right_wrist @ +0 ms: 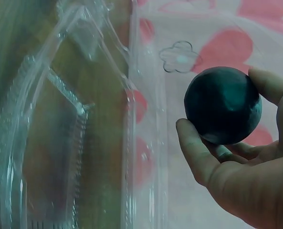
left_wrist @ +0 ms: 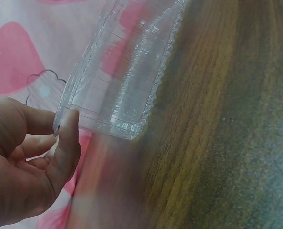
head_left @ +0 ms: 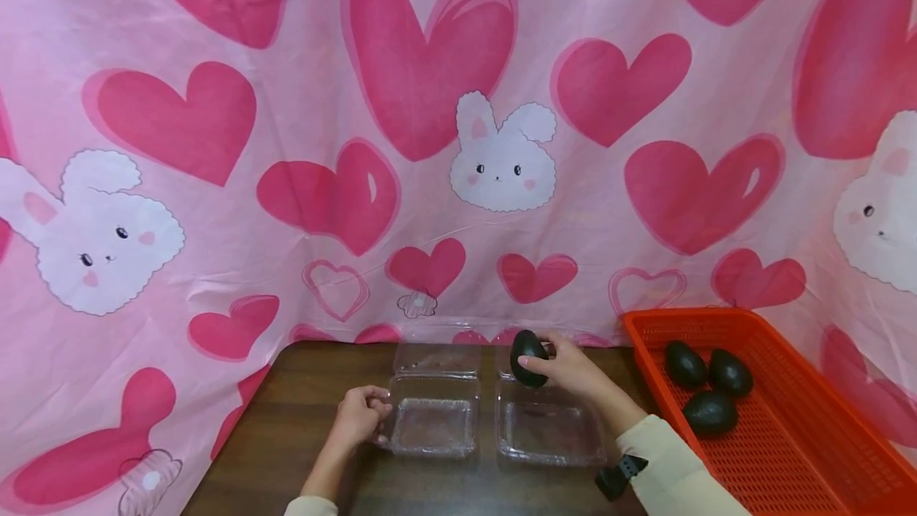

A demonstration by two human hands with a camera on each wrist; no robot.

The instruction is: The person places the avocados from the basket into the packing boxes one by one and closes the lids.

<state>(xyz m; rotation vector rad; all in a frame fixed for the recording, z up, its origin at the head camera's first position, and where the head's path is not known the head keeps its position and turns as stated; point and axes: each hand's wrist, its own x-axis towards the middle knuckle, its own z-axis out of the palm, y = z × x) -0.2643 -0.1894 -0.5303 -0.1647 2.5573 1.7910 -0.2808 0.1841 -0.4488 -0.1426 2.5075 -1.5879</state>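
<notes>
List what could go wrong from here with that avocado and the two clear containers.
The right hand holds the avocado up in the air by fingers and thumb, so it might slip and drop.

The left hand pinches the edge of the left container; a tug could bend the thin-looking plastic or drag it.

No hand steadies the right container, so a knock from the avocado could shift it.

wooden table (head_left: 286, 420): two clear containers (head_left: 433, 449), orange basket (head_left: 824, 452) at right
</notes>
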